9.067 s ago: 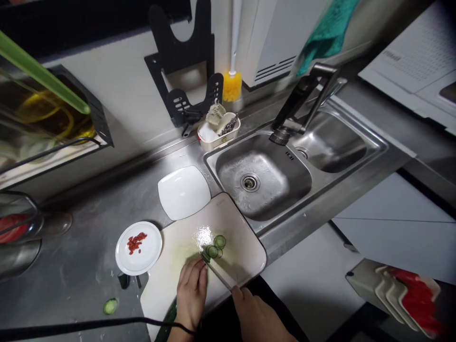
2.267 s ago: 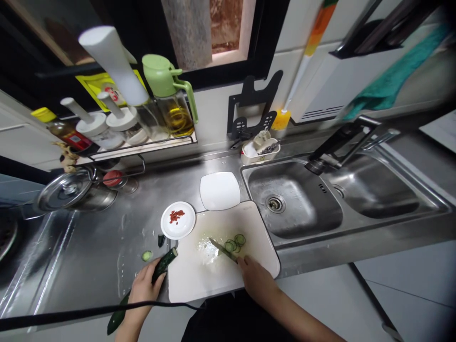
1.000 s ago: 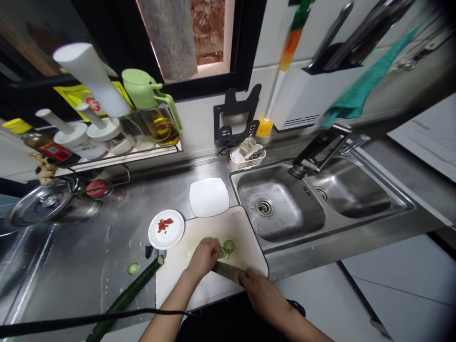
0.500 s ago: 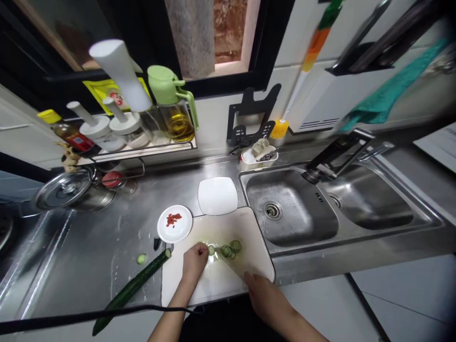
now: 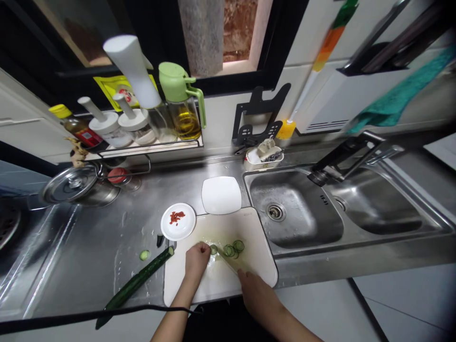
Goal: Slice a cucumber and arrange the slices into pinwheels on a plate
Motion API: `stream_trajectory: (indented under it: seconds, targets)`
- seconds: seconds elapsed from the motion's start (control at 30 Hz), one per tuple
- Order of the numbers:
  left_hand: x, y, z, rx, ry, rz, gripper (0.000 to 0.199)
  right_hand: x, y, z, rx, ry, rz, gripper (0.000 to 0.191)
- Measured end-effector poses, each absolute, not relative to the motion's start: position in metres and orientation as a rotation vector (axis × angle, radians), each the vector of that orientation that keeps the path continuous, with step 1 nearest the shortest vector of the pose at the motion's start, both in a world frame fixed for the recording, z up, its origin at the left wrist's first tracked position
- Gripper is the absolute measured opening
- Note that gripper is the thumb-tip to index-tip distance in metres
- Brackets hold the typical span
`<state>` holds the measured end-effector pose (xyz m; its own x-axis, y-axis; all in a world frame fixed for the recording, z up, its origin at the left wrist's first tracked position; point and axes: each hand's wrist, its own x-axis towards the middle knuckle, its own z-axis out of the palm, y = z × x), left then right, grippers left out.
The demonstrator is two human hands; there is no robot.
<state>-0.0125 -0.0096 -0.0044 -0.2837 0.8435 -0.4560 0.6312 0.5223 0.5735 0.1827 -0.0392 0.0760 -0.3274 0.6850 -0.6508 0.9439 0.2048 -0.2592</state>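
My left hand point(image 5: 197, 260) rests on the white cutting board point(image 5: 256, 259), its fingers pinched at a short piece of cucumber point(image 5: 213, 249) that they partly cover. In my right hand point(image 5: 254, 287) is a kitchen knife point(image 5: 228, 261), its blade slanting across the board with the tip close to that piece. Just right of the blade lie several thin cucumber slices point(image 5: 234, 248), overlapping. A long dark green cucumber point(image 5: 135, 286), cut at one end, lies on the steel counter with that end at the board's left edge.
Behind the board are a small plate point(image 5: 171, 232) with red bits and a white square plate point(image 5: 221, 195). A cucumber slice point(image 5: 144, 255) and a dark end piece point(image 5: 160, 240) lie left. The sink point(image 5: 295, 209) is right; a lidded pot point(image 5: 81, 187) stands far left.
My right hand has moved slightly left with the knife, bringing the blade closer to my left fingers. The whole view has shifted a little; the left hand stays at the cucumber piece.
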Motion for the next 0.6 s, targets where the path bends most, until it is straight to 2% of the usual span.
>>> stream_trajectory:
  seconds: [0.6]
  targets:
    - [-0.013,-0.006,-0.005,1.176,2.016,0.317,0.016,0.179,-0.047,0.061,1.542,2.163,-0.818,0.051]
